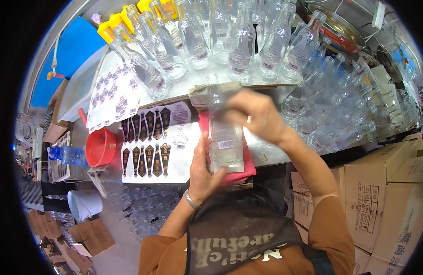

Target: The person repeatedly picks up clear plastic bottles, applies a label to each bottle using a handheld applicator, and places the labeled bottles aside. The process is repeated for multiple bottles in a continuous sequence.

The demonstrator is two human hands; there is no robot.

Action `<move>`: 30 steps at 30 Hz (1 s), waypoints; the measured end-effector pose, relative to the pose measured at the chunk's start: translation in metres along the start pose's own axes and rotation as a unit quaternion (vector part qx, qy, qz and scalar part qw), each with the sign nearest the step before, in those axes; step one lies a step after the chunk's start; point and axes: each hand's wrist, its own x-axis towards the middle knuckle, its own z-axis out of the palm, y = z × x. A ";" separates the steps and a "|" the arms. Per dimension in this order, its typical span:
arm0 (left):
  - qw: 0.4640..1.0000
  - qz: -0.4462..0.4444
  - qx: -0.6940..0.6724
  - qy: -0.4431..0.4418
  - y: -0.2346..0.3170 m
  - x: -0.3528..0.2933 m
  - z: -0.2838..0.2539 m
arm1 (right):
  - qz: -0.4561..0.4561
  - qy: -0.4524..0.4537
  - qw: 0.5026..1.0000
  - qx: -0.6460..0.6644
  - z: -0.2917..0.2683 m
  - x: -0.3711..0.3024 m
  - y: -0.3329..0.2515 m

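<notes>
A clear glass bottle point(227, 156) with a printed label lies in front of me, its neck pointing away, on a folded red cloth point(249, 161). My left hand point(203, 170) grips its lower left side, fingers along the glass and thumb near the base. Over the bottle's shoulder and neck is my right hand point(261, 113); its bent fingers are smeared by motion, so their hold is unclear. Left of the bottle lies a white sheet point(180, 161) of black tie-shaped stickers. Another sheet point(111, 97), with small printed labels, sits farther left.
Labelled glass bottles point(241, 50) stand along a raised white shelf at the back. More clear bottles point(342, 107) crowd the right. A red plastic basin point(100, 147) and a blue jug point(70, 156) are at left. Cardboard boxes point(376, 197) stack at lower right; a white bucket point(84, 205) stands lower left.
</notes>
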 end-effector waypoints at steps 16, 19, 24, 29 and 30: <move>0.919 -0.227 -0.321 -0.026 -0.010 0.085 0.004 | 0.255 -0.001 0.922 0.292 -0.020 -0.035 0.000; 0.945 -0.143 -0.293 -0.009 0.010 0.078 0.013 | 0.293 0.022 0.923 0.250 -0.029 0.002 -0.017; 0.983 -0.028 -0.177 -0.042 0.043 0.036 -0.002 | 0.116 -0.063 0.987 0.087 -0.045 0.000 -0.074; 0.972 0.015 -0.234 -0.028 0.050 0.030 -0.012 | 0.081 0.123 0.989 0.021 -0.095 -0.040 -0.117; 0.972 0.007 -0.231 -0.030 0.052 0.030 -0.012 | 0.110 0.161 0.979 -0.064 -0.127 -0.042 -0.131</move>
